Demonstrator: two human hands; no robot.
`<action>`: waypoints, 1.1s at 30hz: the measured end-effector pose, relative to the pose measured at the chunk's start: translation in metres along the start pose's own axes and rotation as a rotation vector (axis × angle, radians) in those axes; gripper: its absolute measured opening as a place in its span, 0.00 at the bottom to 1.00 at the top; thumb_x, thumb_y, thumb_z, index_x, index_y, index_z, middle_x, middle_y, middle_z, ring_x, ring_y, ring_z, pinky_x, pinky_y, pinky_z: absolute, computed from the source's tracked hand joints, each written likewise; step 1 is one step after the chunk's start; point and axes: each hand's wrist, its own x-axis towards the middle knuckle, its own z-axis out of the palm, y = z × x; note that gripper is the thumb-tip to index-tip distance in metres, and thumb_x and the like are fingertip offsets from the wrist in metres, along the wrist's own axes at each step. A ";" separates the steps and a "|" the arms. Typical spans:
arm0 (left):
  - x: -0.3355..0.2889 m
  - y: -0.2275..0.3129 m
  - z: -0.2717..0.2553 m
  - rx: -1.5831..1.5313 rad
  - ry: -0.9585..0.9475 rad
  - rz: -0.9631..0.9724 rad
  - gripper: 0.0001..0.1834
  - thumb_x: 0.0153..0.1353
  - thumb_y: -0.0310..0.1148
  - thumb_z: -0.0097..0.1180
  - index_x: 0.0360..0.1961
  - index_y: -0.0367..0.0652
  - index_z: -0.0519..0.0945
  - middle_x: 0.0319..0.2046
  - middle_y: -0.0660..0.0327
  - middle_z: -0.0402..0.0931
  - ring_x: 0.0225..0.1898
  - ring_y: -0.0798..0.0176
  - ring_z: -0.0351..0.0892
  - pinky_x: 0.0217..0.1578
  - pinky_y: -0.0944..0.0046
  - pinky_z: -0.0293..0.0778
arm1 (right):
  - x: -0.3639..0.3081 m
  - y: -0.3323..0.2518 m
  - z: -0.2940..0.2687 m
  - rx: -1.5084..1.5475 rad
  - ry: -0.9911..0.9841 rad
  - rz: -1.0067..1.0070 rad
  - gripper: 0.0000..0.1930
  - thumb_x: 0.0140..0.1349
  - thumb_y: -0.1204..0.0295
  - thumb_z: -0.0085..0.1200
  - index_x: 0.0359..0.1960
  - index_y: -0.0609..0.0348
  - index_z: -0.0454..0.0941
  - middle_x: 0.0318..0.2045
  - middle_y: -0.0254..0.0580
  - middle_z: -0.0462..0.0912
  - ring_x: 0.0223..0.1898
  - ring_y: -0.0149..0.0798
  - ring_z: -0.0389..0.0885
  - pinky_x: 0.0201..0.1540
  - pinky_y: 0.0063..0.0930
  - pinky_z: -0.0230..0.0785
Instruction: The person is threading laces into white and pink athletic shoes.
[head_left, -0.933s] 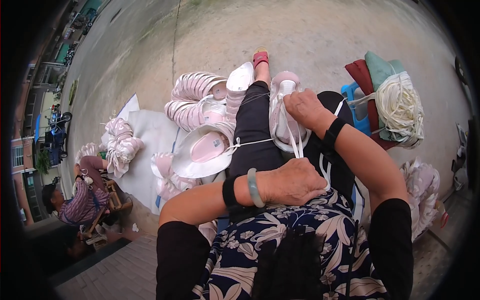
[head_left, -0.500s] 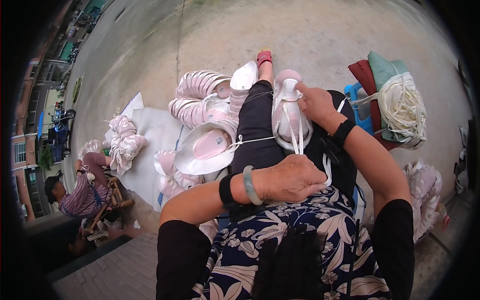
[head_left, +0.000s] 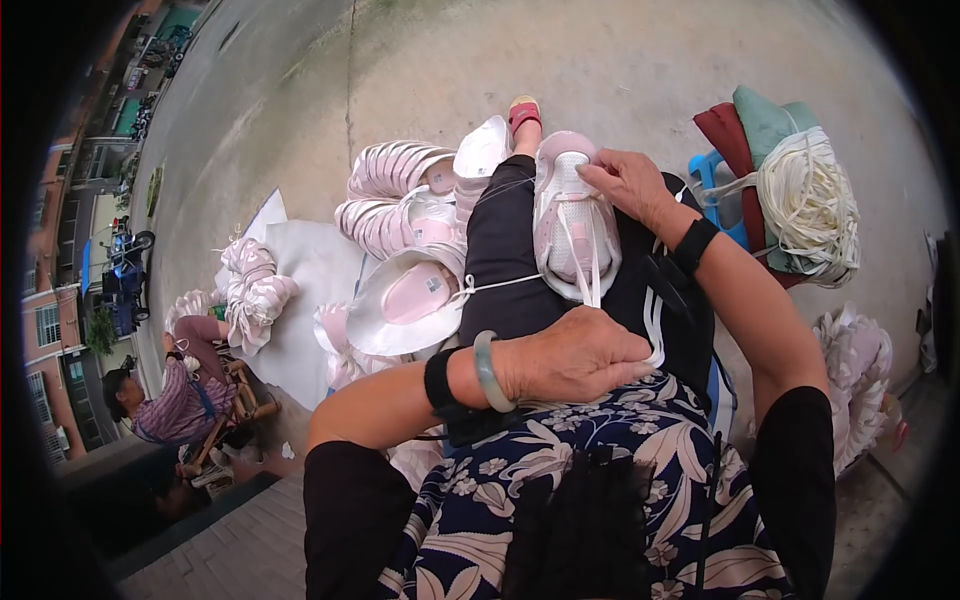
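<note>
A pale pink and white shoe upper (head_left: pixel 577 225) lies across my lap, its toe end toward me. White shoelaces (head_left: pixel 596 272) run from it to my left hand (head_left: pixel 575 360), which is closed round them, with a loop showing beside the thumb. At the far end of the upper, my right hand (head_left: pixel 630 187) pinches its right edge with thumb and fingertips; whether a lace end is also in the pinch cannot be made out. A white cord (head_left: pixel 500 287) is tied across my left thigh, its bow at the left.
Nested pink and white uppers (head_left: pixel 395 190) stand to the left, with an open upper (head_left: pixel 410 300) nearer. Bundled uppers (head_left: pixel 258 290) lie on a white sheet (head_left: pixel 305 280). At right, a lace hank (head_left: pixel 808 205) hangs by a blue stool (head_left: pixel 712 190). A seated person (head_left: pixel 185 400) is far left.
My right thumb and fingers have shifted on the upper's edge, from a finger laid over the tongue to a pinch. My left hand still holds the laces. The whole view has shifted slightly.
</note>
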 end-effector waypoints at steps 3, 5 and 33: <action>0.006 0.003 -0.002 -0.032 0.042 0.032 0.15 0.61 0.34 0.50 0.19 0.38 0.67 0.14 0.53 0.62 0.18 0.47 0.65 0.21 0.56 0.61 | 0.017 -0.008 0.003 -0.124 -0.105 0.066 0.23 0.53 0.50 0.53 0.25 0.61 0.82 0.17 0.46 0.78 0.23 0.42 0.78 0.29 0.34 0.67; 0.007 0.002 -0.003 -0.083 0.075 0.020 0.15 0.62 0.33 0.49 0.20 0.37 0.68 0.14 0.54 0.62 0.17 0.51 0.65 0.20 0.59 0.62 | 0.023 -0.005 0.007 -0.146 -0.158 0.100 0.22 0.53 0.50 0.54 0.24 0.61 0.82 0.16 0.44 0.78 0.22 0.40 0.78 0.28 0.33 0.67; -0.003 0.057 0.012 0.197 0.259 0.462 0.04 0.48 0.27 0.54 0.25 0.41 0.72 0.18 0.60 0.64 0.22 0.53 0.67 0.29 0.59 0.65 | -0.070 -0.002 -0.004 -0.085 -0.062 -0.487 0.10 0.50 0.71 0.52 0.35 0.58 0.78 0.23 0.45 0.77 0.25 0.46 0.77 0.29 0.34 0.68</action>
